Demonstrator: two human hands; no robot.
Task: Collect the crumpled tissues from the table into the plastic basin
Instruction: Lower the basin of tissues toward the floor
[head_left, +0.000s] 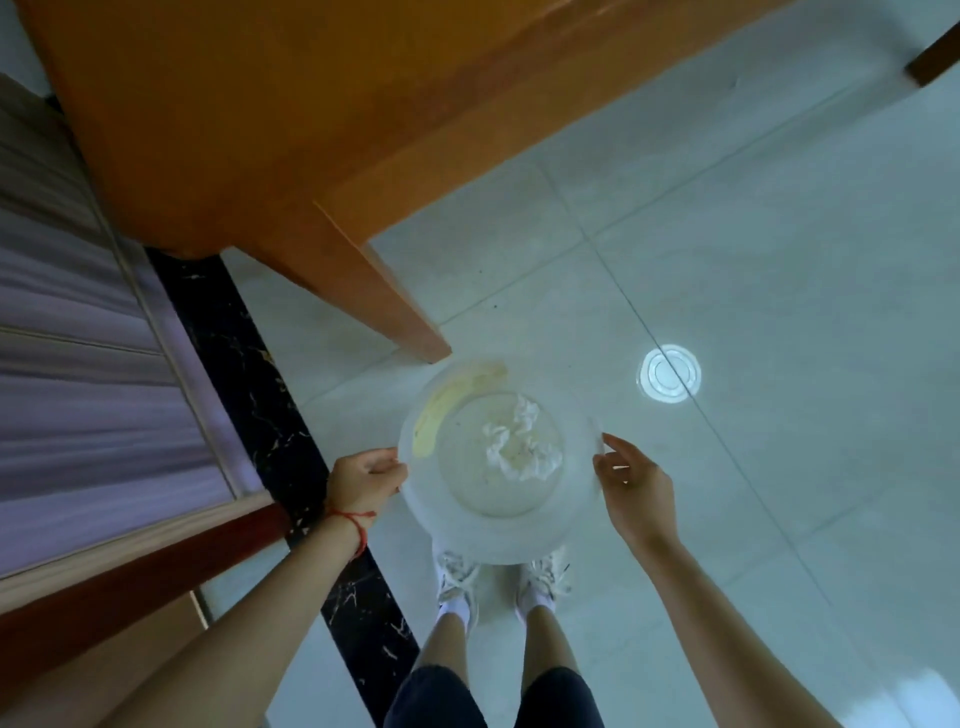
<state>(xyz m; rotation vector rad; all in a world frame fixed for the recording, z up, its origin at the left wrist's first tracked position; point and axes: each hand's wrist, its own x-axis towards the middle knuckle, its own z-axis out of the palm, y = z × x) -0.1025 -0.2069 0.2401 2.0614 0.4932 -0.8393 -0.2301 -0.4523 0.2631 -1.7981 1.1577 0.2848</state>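
- Standing on a pale tiled floor (727, 234), the person looks straight down at a round translucent white plastic basin (498, 535) held out in front of the body.
- The left hand (363, 480) is closed on the basin's left rim, fingers curled over the edge; a thin red string bracelet (349, 517) circles that wrist.
- The right hand (631, 486) is at the basin's right rim with its fingers spread and loosely extended; motion blur there hides whether the fingertips touch the rim, so its grip cannot be told.
- A clump of crumpled white tissues (522, 441) lies on the basin's bottom, toward the far right side of its inner circle.
- A yellowish smear (452, 402) shows along the basin's far left inner wall.
- An orange-brown wooden table (249, 104) fills the upper left, and its slanted leg (374, 296) ends just beyond the basin's far rim.
- A black marbled strip (244, 374) runs diagonally across the floor to the left of the basin.
- A round bright reflection of a lamp (669, 374) glows on the tiles to the right of the basin.
- White sneakers (457, 577) and bare lower legs appear below the basin, partly covered by it.
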